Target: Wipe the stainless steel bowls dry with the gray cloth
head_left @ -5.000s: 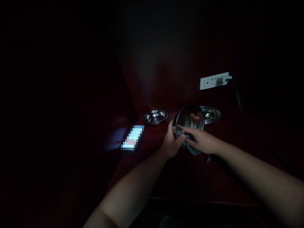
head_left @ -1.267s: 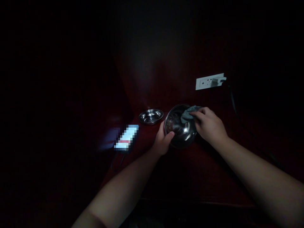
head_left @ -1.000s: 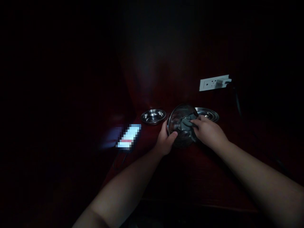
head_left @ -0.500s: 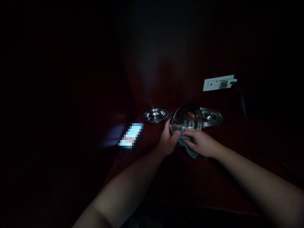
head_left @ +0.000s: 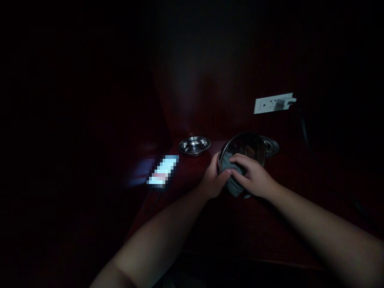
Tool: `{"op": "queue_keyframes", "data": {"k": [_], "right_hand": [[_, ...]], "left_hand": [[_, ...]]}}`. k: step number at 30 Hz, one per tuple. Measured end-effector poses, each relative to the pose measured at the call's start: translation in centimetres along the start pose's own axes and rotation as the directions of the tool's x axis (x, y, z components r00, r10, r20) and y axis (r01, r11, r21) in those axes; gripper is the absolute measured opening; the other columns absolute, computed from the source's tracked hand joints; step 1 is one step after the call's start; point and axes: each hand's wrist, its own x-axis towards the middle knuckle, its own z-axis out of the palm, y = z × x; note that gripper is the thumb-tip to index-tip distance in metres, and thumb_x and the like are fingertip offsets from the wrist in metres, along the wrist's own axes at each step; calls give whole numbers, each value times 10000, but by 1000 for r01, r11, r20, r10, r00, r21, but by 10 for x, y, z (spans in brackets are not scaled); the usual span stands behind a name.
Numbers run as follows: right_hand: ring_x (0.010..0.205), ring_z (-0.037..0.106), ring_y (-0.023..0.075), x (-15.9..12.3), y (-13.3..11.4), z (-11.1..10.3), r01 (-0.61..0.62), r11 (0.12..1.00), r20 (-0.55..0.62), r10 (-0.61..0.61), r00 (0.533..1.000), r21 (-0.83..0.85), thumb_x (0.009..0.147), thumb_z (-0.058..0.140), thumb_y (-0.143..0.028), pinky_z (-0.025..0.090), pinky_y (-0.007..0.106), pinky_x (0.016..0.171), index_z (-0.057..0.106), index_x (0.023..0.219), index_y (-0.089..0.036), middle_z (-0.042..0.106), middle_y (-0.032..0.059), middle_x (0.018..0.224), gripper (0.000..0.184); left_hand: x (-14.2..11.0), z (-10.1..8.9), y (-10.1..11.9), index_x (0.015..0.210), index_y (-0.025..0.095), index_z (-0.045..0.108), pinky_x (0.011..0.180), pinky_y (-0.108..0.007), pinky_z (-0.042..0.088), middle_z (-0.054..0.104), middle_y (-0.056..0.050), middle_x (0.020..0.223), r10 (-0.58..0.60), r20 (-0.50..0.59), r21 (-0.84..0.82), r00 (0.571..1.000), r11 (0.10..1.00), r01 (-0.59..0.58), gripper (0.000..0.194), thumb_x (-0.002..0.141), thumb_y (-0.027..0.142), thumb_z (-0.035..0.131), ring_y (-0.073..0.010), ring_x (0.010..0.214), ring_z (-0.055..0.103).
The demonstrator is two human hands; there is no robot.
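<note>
My left hand (head_left: 213,180) grips the left rim of a shiny steel bowl (head_left: 255,146), its thumb lying at the near edge. The bowl is tilted, with its hollow turned towards me. A grey-green cloth (head_left: 233,185) is bunched under my right hand (head_left: 253,174), whose fingers press it against the inside of the bowl near the rim. Part of the cloth hangs below the bowl. My right fingertips and left thumb are close together, and the left fingers behind the bowl are hidden.
A shallow steel dish (head_left: 195,146) stands left of the bowl. Stacked steel dishes (head_left: 272,147) are partly hidden behind it. A lit phone (head_left: 163,171) with a cable lies on the dark red table (head_left: 192,160). A wall socket (head_left: 273,103) holds a plug with a hanging cord.
The bowl has shifted slightly right and nearer, covering more of the stacked dishes. My right hand has pushed the cloth further up onto the bowl's inner side.
</note>
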Motion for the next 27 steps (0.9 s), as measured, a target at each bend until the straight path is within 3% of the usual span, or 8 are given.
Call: {"op": "queue_keyframes", "data": {"k": [6, 10, 14, 19, 27], "right_hand": [[889, 577, 201, 3, 11, -14, -14, 969, -262, -53, 964, -246, 806, 535, -145, 472, 343, 805, 579, 1017, -186, 584, 73, 938, 219], [917, 590, 224, 3, 20, -25, -144, 901, -325, 3, 946, -409, 782, 535, -135, 481, 362, 816, 612, 1051, -211, 595, 78, 988, 290], [920, 604, 251, 2, 23, -28, -238, 831, -245, 127, 961, -503, 812, 502, -176, 497, 382, 790, 637, 1084, -211, 610, 99, 1032, 305], [899, 622, 258, 0, 24, -23, -245, 786, -86, 239, 967, -568, 825, 493, -214, 495, 388, 789, 643, 1083, -183, 645, 112, 1037, 301], [843, 629, 220, -3, 23, -16, -175, 889, 186, 274, 943, -422, 790, 536, -223, 472, 342, 748, 585, 962, -187, 669, 69, 945, 183]], "left_hand": [[0, 0, 2, 1357, 167, 328, 1076, -459, 317, 422, -130, 1406, 25, 21, -65, 999, 998, -24, 665, 803, 440, 576, -301, 1300, 386], [0, -2, 0, 1368, 171, 310, 1074, -462, 320, 430, -130, 1402, 5, 4, -72, 1000, 997, -5, 651, 820, 416, 562, -297, 1301, 391], [0, -2, 0, 1347, 167, 326, 1059, -460, 339, 485, -132, 1342, 24, -27, -72, 999, 997, -26, 633, 817, 422, 562, -285, 1243, 454], [2, 0, 3, 1354, 177, 312, 1056, -461, 341, 479, -133, 1343, 40, -58, -50, 998, 998, -43, 651, 814, 450, 553, -280, 1239, 455], [2, -2, 0, 1341, 176, 332, 1047, -469, 340, 501, -128, 1307, 36, -65, 15, 997, 999, -35, 651, 810, 485, 546, -282, 1207, 472]]}}
